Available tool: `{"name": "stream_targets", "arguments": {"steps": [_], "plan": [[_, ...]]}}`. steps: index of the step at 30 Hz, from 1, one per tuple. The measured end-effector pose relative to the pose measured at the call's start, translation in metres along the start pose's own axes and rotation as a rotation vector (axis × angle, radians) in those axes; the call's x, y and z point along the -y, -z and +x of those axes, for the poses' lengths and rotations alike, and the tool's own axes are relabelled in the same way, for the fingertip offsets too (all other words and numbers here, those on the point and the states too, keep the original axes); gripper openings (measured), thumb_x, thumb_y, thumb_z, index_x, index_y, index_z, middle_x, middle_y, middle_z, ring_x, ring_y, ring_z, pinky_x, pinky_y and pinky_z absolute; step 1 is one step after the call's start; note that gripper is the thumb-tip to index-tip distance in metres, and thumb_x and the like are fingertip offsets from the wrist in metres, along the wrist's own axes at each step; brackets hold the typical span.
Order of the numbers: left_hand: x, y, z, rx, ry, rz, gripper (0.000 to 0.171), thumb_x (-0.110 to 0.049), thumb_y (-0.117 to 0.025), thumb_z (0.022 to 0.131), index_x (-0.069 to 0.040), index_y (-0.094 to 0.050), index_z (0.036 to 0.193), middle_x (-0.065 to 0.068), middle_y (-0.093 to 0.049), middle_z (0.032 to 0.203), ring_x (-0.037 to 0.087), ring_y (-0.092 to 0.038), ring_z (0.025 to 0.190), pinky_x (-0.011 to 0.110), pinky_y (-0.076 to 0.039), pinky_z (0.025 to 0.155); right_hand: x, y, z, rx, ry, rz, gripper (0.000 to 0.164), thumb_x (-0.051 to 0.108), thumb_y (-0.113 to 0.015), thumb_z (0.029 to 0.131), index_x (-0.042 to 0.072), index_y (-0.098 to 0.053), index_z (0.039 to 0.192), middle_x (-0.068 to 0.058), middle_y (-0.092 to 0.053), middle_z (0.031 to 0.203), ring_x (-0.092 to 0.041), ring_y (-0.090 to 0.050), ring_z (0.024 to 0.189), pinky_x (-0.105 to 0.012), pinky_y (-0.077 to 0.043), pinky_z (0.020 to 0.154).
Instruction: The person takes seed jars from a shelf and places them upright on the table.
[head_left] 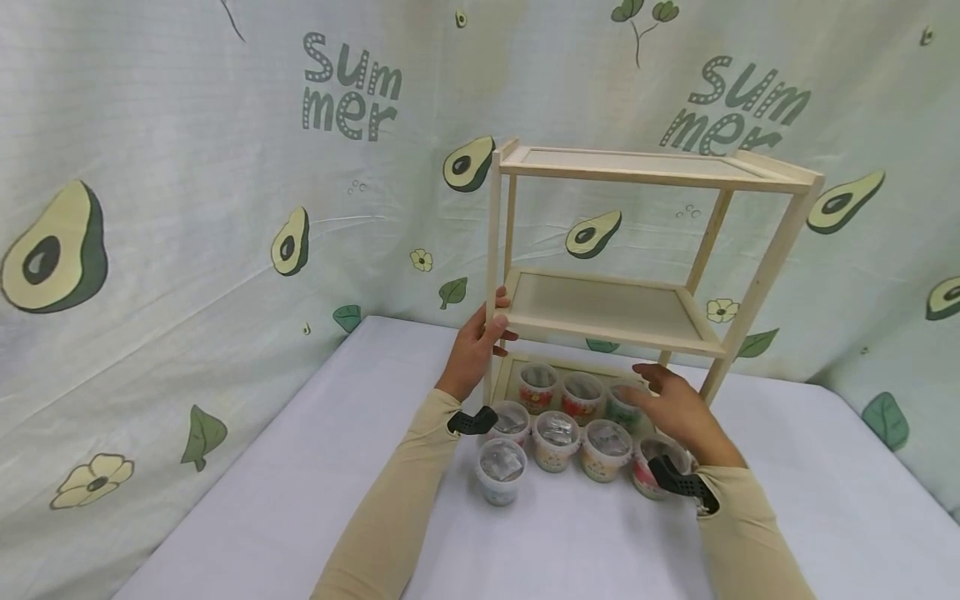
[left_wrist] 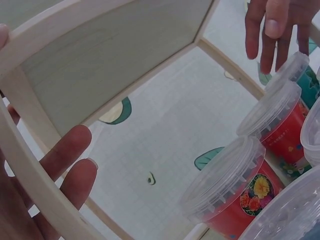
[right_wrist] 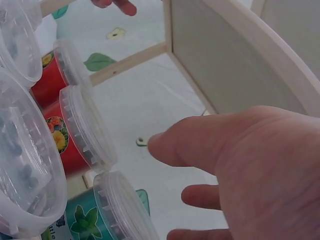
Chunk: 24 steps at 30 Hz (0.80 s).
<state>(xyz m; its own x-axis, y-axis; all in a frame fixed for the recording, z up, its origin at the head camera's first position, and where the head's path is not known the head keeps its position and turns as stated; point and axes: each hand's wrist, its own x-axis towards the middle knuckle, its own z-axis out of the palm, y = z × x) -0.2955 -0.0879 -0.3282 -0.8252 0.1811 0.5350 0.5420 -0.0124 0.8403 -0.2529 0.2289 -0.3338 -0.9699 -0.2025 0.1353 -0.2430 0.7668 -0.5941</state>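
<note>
My left hand [head_left: 472,350] grips the left front post [head_left: 494,242] of a wooden two-tier-and-base rack, just by its middle shelf [head_left: 600,304]. Two red-labelled plastic tubs [head_left: 537,398] with clear lids stand on the bottom shelf. Beside them is a green-labelled tub [right_wrist: 85,215], partly covered by my right hand [head_left: 678,412] in the head view. That hand hovers close to the green tub with its fingers extended and apart; the right wrist view shows nothing held in it. Whether a fingertip touches the lid is unclear.
Several lidded tubs [head_left: 553,454] stand in front of the rack on the white table [head_left: 300,500]. One tub [head_left: 501,485] sits nearest the front, and a pink-labelled tub [head_left: 647,482] is under the right wrist. A printed cloth [head_left: 225,167] hangs behind.
</note>
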Motion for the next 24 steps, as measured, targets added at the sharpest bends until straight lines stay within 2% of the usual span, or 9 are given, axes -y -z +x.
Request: {"name": "stream_targets", "arguments": {"steps": [5, 9, 12, 19, 24], "plan": [[0.027, -0.002, 0.007, -0.039, -0.022, 0.018, 0.044, -0.033, -0.047, 0.108, -0.020, -0.046, 0.151, -0.005, -0.049, 0.149, 0.028, -0.066, 0.104, 0.038, -0.054, 0.074, -0.004, -0.002, -0.001, 0.072, -0.035, 0.043, 0.074, 0.041, -0.060, 0.100, -0.008, -0.035, 0.150, -0.035, -0.035, 0.150, -0.055, -0.038, 0.133, -0.063, -0.041, 0.100], [0.025, -0.001, 0.007, -0.033, -0.020, 0.006, 0.045, -0.030, -0.046, 0.109, -0.017, -0.044, 0.152, 0.004, -0.051, 0.147, 0.035, -0.065, 0.106, 0.047, -0.054, 0.077, -0.007, -0.004, -0.001, 0.101, -0.053, 0.059, 0.076, 0.041, -0.062, 0.100, -0.007, -0.032, 0.151, -0.038, -0.032, 0.151, -0.056, -0.035, 0.134, -0.064, -0.039, 0.100], [0.024, -0.001, 0.007, -0.031, -0.028, 0.007, 0.045, -0.029, -0.046, 0.109, -0.017, -0.044, 0.152, 0.006, -0.051, 0.147, 0.038, -0.064, 0.107, 0.052, -0.053, 0.079, -0.009, -0.005, 0.000, 0.103, -0.058, 0.057, 0.076, 0.041, -0.063, 0.099, -0.006, -0.034, 0.151, -0.038, -0.031, 0.151, -0.057, -0.034, 0.135, -0.066, -0.037, 0.101], [0.024, -0.002, 0.009, -0.026, -0.033, 0.009, 0.043, -0.031, -0.046, 0.109, -0.020, -0.046, 0.150, -0.008, -0.044, 0.154, 0.029, -0.066, 0.105, 0.038, -0.054, 0.075, -0.016, -0.009, 0.004, 0.056, -0.024, -0.024, 0.067, 0.037, -0.066, 0.096, -0.008, -0.046, 0.143, -0.038, -0.042, 0.144, -0.056, -0.040, 0.131, -0.066, -0.036, 0.102], [0.027, -0.002, 0.007, -0.039, -0.028, 0.011, 0.043, -0.033, -0.047, 0.108, -0.020, -0.048, 0.149, -0.010, -0.045, 0.153, 0.029, -0.066, 0.104, 0.037, -0.054, 0.074, -0.018, -0.013, 0.004, 0.032, -0.019, -0.059, 0.062, 0.033, -0.066, 0.096, -0.007, -0.050, 0.139, -0.036, -0.049, 0.138, -0.055, -0.045, 0.127, -0.065, -0.039, 0.100]]}}
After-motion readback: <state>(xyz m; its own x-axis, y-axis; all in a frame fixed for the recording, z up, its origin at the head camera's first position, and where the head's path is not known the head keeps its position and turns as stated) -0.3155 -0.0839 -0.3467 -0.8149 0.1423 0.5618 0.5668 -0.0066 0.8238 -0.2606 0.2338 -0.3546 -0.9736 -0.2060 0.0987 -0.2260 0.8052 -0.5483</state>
